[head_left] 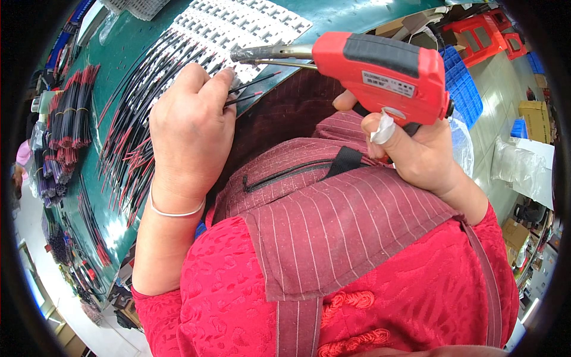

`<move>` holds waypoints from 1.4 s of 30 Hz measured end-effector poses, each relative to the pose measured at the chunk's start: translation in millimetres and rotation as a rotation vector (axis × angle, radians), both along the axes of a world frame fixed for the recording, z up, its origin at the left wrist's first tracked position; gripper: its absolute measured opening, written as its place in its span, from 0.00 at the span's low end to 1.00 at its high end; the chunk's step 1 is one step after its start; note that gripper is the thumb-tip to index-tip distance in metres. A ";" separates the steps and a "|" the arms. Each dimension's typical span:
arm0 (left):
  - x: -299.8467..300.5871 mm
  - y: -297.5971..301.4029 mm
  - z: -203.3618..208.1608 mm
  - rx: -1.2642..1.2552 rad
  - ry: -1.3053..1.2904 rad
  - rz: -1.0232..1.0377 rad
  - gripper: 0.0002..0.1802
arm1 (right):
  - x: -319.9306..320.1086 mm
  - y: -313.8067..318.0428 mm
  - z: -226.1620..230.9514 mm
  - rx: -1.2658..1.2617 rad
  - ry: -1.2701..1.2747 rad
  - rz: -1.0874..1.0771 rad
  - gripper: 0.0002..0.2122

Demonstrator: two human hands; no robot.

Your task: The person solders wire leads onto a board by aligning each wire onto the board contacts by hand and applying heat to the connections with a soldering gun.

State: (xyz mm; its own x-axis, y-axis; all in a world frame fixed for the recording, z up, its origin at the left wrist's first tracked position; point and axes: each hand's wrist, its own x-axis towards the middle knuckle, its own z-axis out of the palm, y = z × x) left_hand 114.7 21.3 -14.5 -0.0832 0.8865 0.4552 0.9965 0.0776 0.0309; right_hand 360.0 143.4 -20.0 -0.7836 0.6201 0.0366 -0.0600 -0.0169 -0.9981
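My right hand (425,152) is wrapped round the handle of a red and black soldering gun (380,59), with white tape on one digit. The gun's long metal tip and thin feed tube point left, ending just above the fingertips of my left hand (190,128). That hand is closed in a pinch on thin black wires, whose ends stick out to the right of its fingers. Under and beyond it, rows of small white plastic parts (262,24) lie on the table. Many black and red wires (128,134) fan out from these rows toward the left. What the pinching fingertips press against is partly hidden.
Tied bundles of red-tipped wires (74,110) lie at the left of the green table (113,44). More loose wires (92,223) are nearer its left edge. To the right are a blue plastic crate (464,86), red plastic pieces (476,38) and cardboard boxes (535,119).
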 end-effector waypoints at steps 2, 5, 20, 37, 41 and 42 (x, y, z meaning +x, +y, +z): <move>1.1 0.2 0.8 -0.018 -0.015 0.005 0.15 | 0.9 0.5 -2.9 -0.013 0.018 0.009 0.12; -1.6 -0.1 0.8 -0.026 0.001 0.004 0.18 | -3.1 -0.3 -5.1 -0.012 0.059 -0.003 0.11; -1.4 0.4 1.8 -0.042 -0.007 0.002 0.15 | -4.4 -3.8 -2.5 -0.031 0.059 -0.070 0.14; -15.5 3.1 3.3 0.053 0.074 -0.102 0.12 | 7.7 7.4 -18.3 0.175 0.018 -0.010 0.12; -16.1 3.4 2.9 0.054 0.063 -0.124 0.12 | 3.6 2.9 -10.7 0.165 0.024 -0.024 0.11; -15.6 3.1 2.6 0.055 0.063 -0.123 0.12 | 2.6 1.3 -7.2 0.166 0.024 -0.023 0.11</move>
State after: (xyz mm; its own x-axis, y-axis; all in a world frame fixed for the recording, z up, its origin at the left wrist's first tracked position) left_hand 99.2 24.4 -11.9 0.0549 0.8619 0.5041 0.9985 -0.0453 -0.0312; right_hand 362.6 144.7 -27.3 -0.7673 0.6215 0.1582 -0.0822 0.1493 -0.9854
